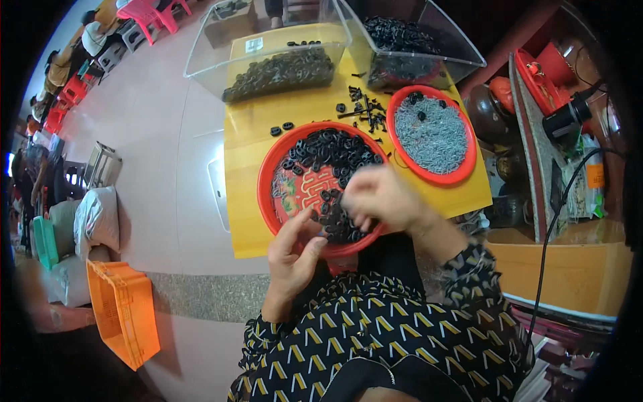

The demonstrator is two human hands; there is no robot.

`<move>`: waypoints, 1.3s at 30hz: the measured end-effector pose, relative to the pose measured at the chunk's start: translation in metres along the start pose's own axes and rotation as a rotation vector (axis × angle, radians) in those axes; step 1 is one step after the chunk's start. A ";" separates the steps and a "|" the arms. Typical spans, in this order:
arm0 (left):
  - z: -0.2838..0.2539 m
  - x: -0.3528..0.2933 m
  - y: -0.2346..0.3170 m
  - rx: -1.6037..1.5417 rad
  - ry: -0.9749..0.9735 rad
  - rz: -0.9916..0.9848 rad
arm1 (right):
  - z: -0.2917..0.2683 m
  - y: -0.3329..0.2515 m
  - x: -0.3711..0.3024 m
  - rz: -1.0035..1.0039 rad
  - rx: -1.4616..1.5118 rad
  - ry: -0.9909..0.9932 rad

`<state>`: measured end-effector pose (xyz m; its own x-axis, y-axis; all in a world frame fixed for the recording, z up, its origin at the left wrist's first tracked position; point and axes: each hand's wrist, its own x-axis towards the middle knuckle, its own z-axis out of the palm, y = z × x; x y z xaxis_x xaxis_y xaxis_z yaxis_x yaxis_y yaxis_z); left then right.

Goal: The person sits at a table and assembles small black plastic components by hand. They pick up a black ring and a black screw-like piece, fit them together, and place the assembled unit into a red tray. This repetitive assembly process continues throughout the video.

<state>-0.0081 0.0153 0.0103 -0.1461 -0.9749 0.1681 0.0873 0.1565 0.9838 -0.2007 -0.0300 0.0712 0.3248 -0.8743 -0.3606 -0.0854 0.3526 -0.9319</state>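
Observation:
A red round tray with a patterned bottom lies at the table's near edge, holding many small black ring-like plastic parts. Over its near left rim is my left hand, thumb and forefinger curled toward each other. Whatever lies between those fingertips is too small to make out. My right hand hangs above the tray's right side, beside the black parts. Motion smears its fingers, so what they hold does not show. To the right, a second red tray carries a heap of small silvery screws with a few black pieces on top.
On the yellow table, two clear plastic bins of black parts stand at the back. Loose black pieces lie between bins and trays. An orange crate and white sacks rest on the floor at left. Other people sit far left.

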 end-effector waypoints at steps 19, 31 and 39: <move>-0.043 -0.008 -0.024 0.361 0.196 0.109 | -0.007 0.029 0.003 -0.603 -0.919 0.116; -0.031 -0.007 0.014 0.815 -0.345 0.178 | 0.000 0.045 -0.017 -0.586 -1.163 0.111; -0.028 -0.005 0.017 0.836 -0.410 0.164 | 0.015 0.053 -0.013 -0.661 -0.949 -0.061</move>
<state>0.0221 0.0185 0.0241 -0.5438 -0.8238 0.1603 -0.5741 0.5045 0.6450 -0.1953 0.0048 0.0267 0.6122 -0.7684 0.1865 -0.5467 -0.5817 -0.6023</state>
